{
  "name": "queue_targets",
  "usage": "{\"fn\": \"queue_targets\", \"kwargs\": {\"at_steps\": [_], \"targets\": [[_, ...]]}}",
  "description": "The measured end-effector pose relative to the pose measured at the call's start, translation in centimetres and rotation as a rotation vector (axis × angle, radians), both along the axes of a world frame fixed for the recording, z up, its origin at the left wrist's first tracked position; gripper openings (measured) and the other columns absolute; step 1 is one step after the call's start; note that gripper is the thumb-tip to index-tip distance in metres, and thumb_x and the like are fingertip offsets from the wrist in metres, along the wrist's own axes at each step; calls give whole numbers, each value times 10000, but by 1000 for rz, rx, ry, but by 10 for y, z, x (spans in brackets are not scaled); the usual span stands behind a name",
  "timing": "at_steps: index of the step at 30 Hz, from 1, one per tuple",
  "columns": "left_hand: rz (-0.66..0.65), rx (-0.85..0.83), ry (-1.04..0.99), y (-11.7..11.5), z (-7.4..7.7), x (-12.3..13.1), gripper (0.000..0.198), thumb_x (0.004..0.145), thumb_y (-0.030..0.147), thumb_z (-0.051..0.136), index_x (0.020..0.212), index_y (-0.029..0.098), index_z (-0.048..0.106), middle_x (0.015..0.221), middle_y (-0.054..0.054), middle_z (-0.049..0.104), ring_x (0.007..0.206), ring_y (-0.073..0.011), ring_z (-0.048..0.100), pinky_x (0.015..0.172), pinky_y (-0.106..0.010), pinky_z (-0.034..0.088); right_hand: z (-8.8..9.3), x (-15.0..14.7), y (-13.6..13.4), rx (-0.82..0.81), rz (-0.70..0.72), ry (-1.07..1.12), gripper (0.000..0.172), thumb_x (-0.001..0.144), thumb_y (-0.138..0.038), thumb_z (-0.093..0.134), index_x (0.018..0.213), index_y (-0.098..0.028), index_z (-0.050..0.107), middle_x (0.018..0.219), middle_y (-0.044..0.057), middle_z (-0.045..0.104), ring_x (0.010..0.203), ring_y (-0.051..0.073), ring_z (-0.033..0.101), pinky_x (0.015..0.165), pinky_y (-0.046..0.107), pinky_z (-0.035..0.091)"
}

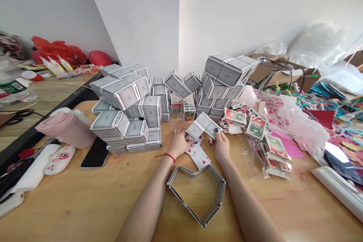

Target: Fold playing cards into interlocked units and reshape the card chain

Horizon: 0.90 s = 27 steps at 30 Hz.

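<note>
Both hands grip a bent strip of joined playing cards [203, 123], patterned backs showing. My left hand [179, 144], with a red string at the wrist, is closed on its left end. On the right end, my right hand [221, 145] pinches it between thumb and fingers. Just below, a few loose playing cards [199, 155] lie face up, showing red hearts. Nearer me, between my forearms, a heart-shaped frame of folded cards [221, 191] stands on edge on the wooden table [90, 208].
Stacks of card-covered blocks stand at the left [124, 126] and back right [227, 70], with a V-shaped card piece [181, 85] between. Torn card boxes [256, 126] lie right. A phone [95, 153], rolled pink cloth [66, 128] and white plastic bag [286, 117] are about.
</note>
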<state>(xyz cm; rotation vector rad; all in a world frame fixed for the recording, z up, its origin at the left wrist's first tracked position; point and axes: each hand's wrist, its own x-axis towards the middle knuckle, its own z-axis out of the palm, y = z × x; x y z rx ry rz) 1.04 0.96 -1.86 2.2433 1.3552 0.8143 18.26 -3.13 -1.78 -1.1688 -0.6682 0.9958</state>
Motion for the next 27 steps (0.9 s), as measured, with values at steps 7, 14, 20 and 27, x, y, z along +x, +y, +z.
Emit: {"fn": "queue_targets", "kwargs": {"at_steps": [7, 14, 20, 27], "targets": [[-9, 3, 34, -2, 0, 1, 207, 653, 321, 647, 798, 176, 625, 823, -64, 524, 851, -225, 470, 783, -347, 373, 2, 2, -1, 31, 20, 87, 329, 627, -485, 643, 663, -192, 497, 459, -73, 443, 401, 72, 390, 409, 214, 301], [-20, -19, -58, -4, 2, 1, 454, 544, 365, 728, 933, 173, 594, 919, -76, 572, 911, -245, 479, 808, -370, 369, 3, 4, 0, 57, 32, 185, 280, 642, -421, 651, 664, -190, 494, 501, -76, 435, 422, 64, 392, 431, 207, 336], [-4, -152, -361, 0, 0, -2, 556, 564, 198, 712, 1086, 181, 520, 1006, -72, 590, 924, -206, 532, 802, -340, 410, 0, 9, 2, 59, -40, 281, 288, 630, -394, 652, 623, -196, 444, 489, -85, 385, 399, 59, 368, 410, 205, 343], [104, -326, -730, 5, -2, -4, 243, 644, 248, 649, 863, 155, 600, 821, -55, 637, 743, -145, 589, 705, -293, 467, 1, 5, 1, 13, 22, 273, 259, 598, -355, 664, 762, -200, 536, 710, -18, 614, 611, 120, 574, 538, 235, 456]]}}
